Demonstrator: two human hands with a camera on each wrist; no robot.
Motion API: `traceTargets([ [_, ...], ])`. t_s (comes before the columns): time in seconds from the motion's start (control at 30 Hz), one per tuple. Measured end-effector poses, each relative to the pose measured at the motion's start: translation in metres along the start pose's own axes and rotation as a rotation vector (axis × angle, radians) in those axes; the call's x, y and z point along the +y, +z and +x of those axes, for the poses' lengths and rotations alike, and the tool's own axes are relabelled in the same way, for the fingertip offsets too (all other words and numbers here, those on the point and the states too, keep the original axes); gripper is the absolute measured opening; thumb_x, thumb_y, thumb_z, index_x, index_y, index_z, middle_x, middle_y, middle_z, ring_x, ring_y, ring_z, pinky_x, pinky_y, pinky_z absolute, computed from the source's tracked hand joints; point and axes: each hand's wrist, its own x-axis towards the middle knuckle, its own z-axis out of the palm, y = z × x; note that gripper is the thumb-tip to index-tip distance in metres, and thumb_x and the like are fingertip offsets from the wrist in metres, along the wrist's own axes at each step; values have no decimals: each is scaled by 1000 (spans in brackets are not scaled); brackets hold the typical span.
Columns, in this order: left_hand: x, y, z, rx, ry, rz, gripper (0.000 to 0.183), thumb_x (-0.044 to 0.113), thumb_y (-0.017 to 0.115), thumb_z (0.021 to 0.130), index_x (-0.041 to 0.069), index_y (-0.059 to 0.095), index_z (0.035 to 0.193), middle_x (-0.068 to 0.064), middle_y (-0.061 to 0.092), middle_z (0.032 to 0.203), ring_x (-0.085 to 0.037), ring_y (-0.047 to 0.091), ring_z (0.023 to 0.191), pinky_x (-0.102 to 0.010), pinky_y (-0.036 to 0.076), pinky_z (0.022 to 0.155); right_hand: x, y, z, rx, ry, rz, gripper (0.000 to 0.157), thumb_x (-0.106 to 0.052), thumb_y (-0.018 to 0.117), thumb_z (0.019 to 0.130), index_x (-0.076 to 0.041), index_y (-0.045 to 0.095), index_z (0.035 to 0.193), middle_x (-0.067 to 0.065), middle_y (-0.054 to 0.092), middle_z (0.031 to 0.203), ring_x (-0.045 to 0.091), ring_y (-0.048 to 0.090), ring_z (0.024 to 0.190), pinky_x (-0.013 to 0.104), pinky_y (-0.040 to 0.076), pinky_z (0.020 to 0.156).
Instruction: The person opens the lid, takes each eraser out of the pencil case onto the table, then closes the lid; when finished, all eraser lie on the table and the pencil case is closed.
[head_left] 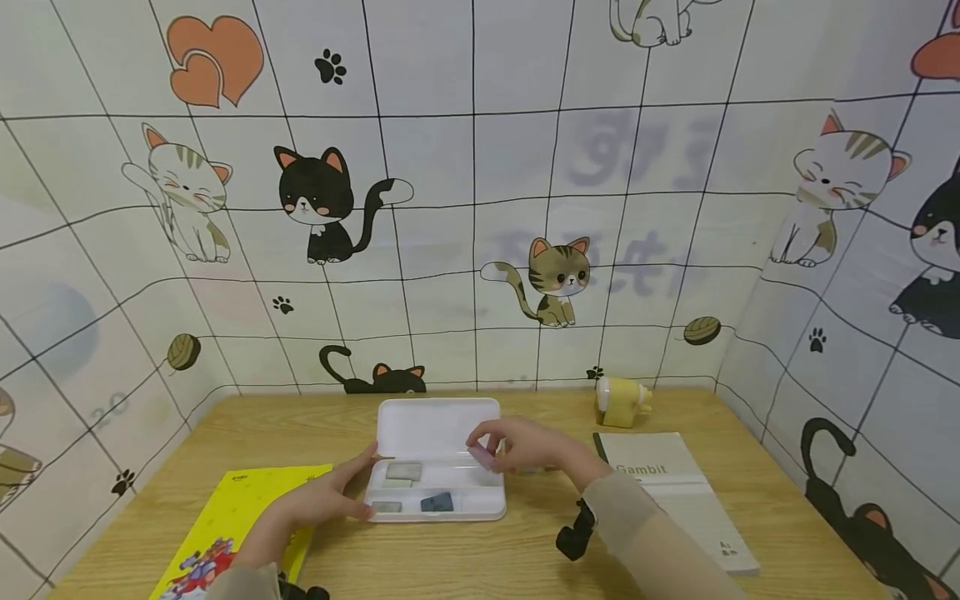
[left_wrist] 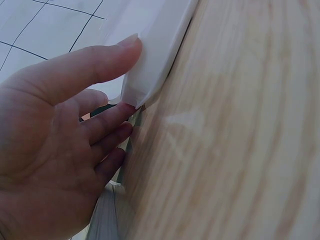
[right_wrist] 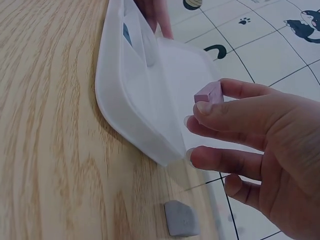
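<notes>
A white pencil case (head_left: 480, 508) lies on the table with its lid (head_left: 435, 427) raised against the far side. My right hand (head_left: 517, 443) pinches a small pink eraser (right_wrist: 209, 93) between thumb and index finger, above the case's right end. With fairly straight fingers, my left hand (head_left: 326, 492) touches the case's left end; its thumb rests on the wall in the left wrist view. Inside the compartments lie a dark blue block (head_left: 437, 502), a grey-green block (head_left: 403, 472) and another pale block (head_left: 386, 507).
A grey block (right_wrist: 181, 218) sits on the table right of the case. Further right are a grey Gambit book (head_left: 682, 500) and a yellow pencil sharpener (head_left: 622, 402). At the left lies a yellow booklet (head_left: 247, 508). A cat-patterned cloth (head_left: 450, 208) stands behind the table.
</notes>
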Motion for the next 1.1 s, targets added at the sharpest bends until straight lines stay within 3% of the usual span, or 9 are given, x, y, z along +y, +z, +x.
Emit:
traceTargets([
  [0.27,-2,-1,1,-4,5,6,103,23,80,75,19,17,157,-17,18,159,-44,9,143,-67,6,109,4,-3,-12,22,6,-33,40,-6,69,87,-19,62,125,-5,62,96,15,58,59,27,50,55],
  [0.73,-1,-1,1,17,-11,15,103,22,81,74,20,19,156,-16,21,158,-43,10,143,-67,7,109,12,-11,-37,60,-32,-38,38,-13,72,87,-15,61,123,-5,63,90,11,59,65,27,51,63],
  [1.1,0,-1,-1,-1,15,45,104,31,79,75,20,16,157,-19,20,158,-47,9,142,-70,5,107,19,-22,-60,88,-46,-43,42,-11,76,82,-12,60,120,-2,63,84,13,58,68,29,50,61],
])
